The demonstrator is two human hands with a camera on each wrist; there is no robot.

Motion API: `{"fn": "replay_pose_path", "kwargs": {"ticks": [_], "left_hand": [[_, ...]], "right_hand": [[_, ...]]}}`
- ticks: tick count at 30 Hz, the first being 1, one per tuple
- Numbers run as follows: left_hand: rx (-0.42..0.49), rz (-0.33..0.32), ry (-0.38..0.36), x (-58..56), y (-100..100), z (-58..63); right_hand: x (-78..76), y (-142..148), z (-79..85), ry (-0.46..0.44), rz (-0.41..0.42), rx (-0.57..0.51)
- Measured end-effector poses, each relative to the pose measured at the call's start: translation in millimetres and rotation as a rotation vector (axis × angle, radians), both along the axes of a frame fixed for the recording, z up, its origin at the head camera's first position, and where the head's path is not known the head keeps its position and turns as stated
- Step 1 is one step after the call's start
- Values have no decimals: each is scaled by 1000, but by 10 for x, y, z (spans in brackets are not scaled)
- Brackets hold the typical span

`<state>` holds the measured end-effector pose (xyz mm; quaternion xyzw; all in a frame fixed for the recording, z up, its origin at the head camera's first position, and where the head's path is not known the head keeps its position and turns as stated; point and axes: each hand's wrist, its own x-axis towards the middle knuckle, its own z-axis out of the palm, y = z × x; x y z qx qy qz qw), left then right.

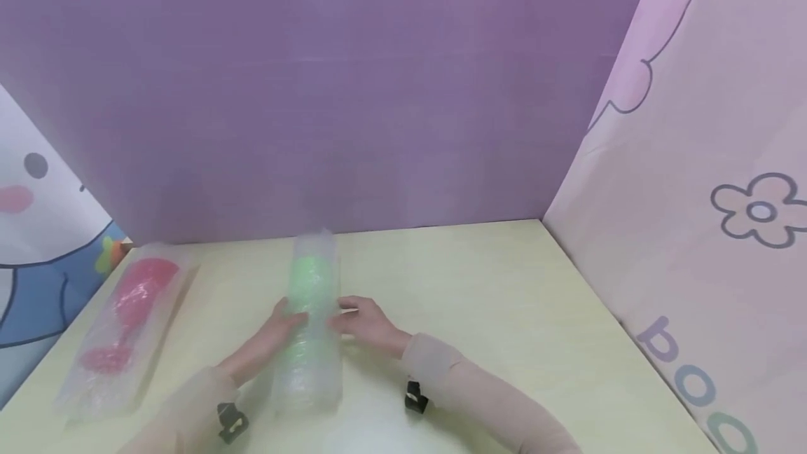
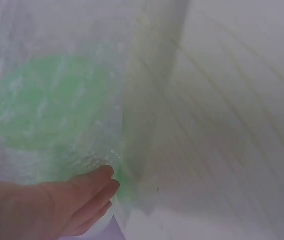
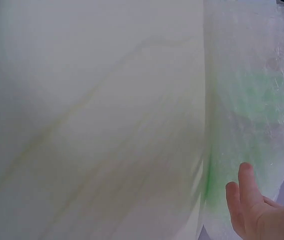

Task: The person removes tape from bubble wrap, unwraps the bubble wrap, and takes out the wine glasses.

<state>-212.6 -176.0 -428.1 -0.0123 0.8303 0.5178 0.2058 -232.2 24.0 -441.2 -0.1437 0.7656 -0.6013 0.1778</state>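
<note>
A bundle of clear bubble wrap [image 1: 309,377] lies lengthwise on the table, and a green object [image 1: 309,277] shows blurred through its layers. From the left, my left hand [image 1: 280,328] rests on the bundle, its thumb over the wrap; in the left wrist view its fingers lie fairly straight along the bubble wrap [image 2: 56,160]. At the opposite side is my right hand [image 1: 372,324], fingertips right at the bundle's edge. The right wrist view shows that hand's fingers [image 3: 249,185] loosely extended and spread from the thumb, over the wrap [image 3: 247,130].
Farther left on the table lies another bubble-wrap package [image 1: 94,394] with a pink goblet [image 1: 141,289] inside. A purple panel [image 1: 353,104] stands along the back edge of the pale wooden table [image 1: 492,286]. Printed panels rise at the left and right [image 1: 681,230].
</note>
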Motion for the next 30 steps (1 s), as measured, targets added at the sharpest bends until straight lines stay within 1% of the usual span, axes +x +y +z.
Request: {"fn": "replay_pose_path", "kwargs": {"ticks": [9,12,18,21,27,30], "left_hand": [[51,-29,53,-12,223,-44],[76,-23,57,-5,310,-71],[89,-4,80,-20,549,-114],[93,-5,91,-35,672,-123],[110,-13,91,-33,836,-139],[126,-18,78,-24,899,-148]], "right_hand": [[-4,309,47,-12,1,-11],[9,415,62,-8,-2,3],[21,641,76,-6,-20,41],[32,751,85,-6,-25,30],[70,926,84,-7,-25,33],[92,990,83,-16,-28,26]]}}
